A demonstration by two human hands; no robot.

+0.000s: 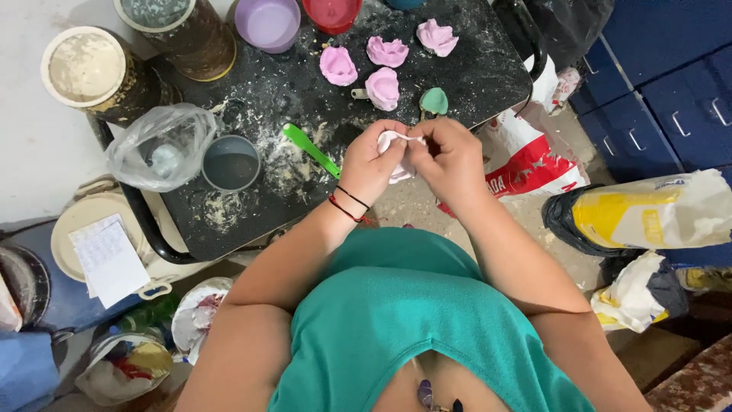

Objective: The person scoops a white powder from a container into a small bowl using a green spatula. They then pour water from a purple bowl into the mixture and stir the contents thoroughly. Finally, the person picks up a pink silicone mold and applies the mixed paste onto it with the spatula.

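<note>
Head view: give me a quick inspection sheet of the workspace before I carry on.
Surface: black tray table, dusted with white powder.
Job's things: small pale pink mould pinched between both hands; four pink moulds and a green mould lie on the table.
Clutter: green spatula, grey cup, clear plastic bag, purple cup, red cup, two powder tins.
Grippers: left hand and right hand both grip the mould.
Cables: nothing seen.
Surroundings: blue drawers, sacks on the floor.

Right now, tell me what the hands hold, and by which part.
Both the left hand and right hand pinch a small pale pink piece at its edges.
</note>
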